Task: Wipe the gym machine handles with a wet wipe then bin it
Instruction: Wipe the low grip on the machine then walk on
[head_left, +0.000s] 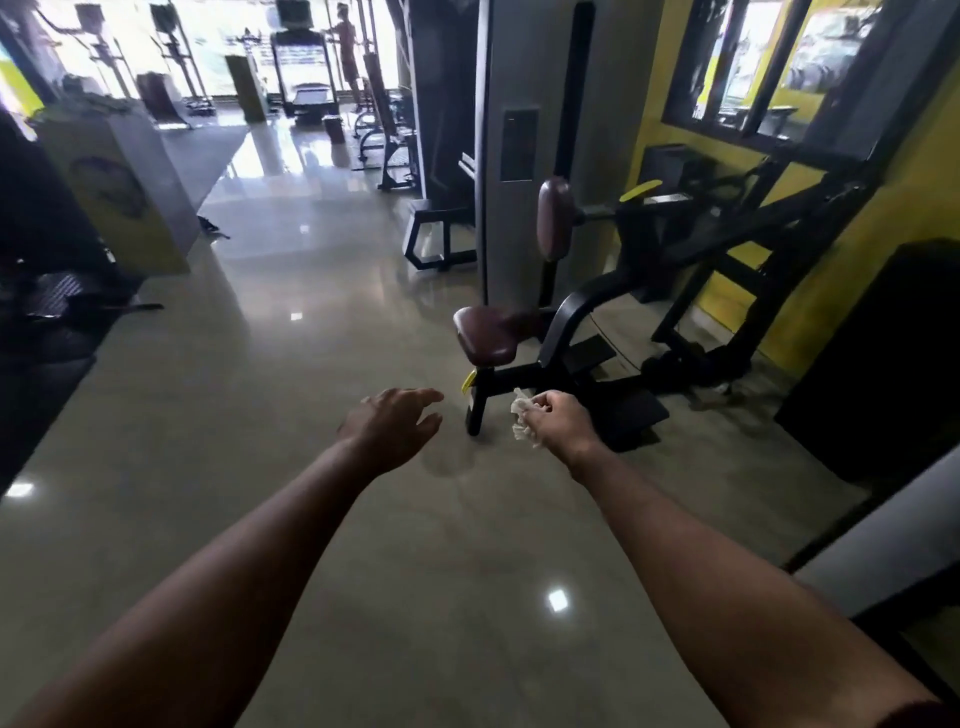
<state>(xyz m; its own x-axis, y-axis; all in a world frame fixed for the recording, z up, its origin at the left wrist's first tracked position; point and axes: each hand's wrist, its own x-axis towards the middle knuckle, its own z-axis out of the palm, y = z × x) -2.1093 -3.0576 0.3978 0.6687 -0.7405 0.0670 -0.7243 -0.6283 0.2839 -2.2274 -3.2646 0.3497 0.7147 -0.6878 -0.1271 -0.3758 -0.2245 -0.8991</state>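
A crumpled white wipe (522, 422) is pinched in the curled fingers of the right hand (558, 422), held out above the shiny floor (291, 395). The left hand (395, 427) is extended, fingers loosely spread, nothing held. A seated gym machine (597, 312) is seen just beyond both hands.

Head view looks forward and down over the floor (311, 415).
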